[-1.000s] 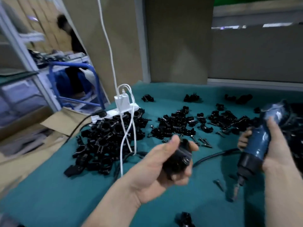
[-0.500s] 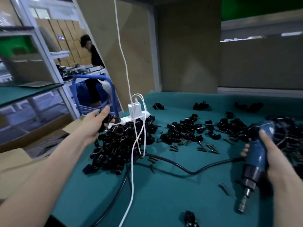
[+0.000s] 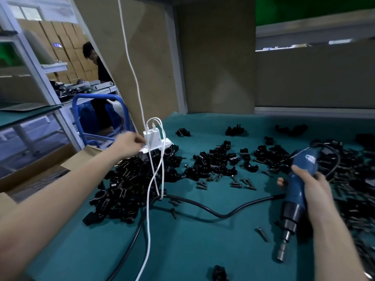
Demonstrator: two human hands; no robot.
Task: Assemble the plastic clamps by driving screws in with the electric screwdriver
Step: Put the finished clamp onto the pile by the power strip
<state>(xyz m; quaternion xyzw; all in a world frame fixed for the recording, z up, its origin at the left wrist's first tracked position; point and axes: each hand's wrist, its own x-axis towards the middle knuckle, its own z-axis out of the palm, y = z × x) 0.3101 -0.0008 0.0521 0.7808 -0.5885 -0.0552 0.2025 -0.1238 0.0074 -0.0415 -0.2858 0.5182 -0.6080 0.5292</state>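
Electric screwdriver (image 3: pixel 295 189): blue-bodied and corded, gripped by the right hand (image 3: pixel 318 189), whose fingers are wrapped round the handle; the bit is pointed down over the green worktop (image 3: pixel 203 244), with no clamp beneath it. Plastic clamps (image 3: pixel 129 185): black, heaped at left and centre. Screws (image 3: pixel 235 182): scattered loose between the heaps. Left hand (image 3: pixel 128 144): stretched to the white power strip (image 3: pixel 162 146) behind the left heap; fingers blurred, so it cannot be told whether anything is pinched. Step judged: between fastenings. Next required: a clamp and a screw to be fetched and seated under the bit.
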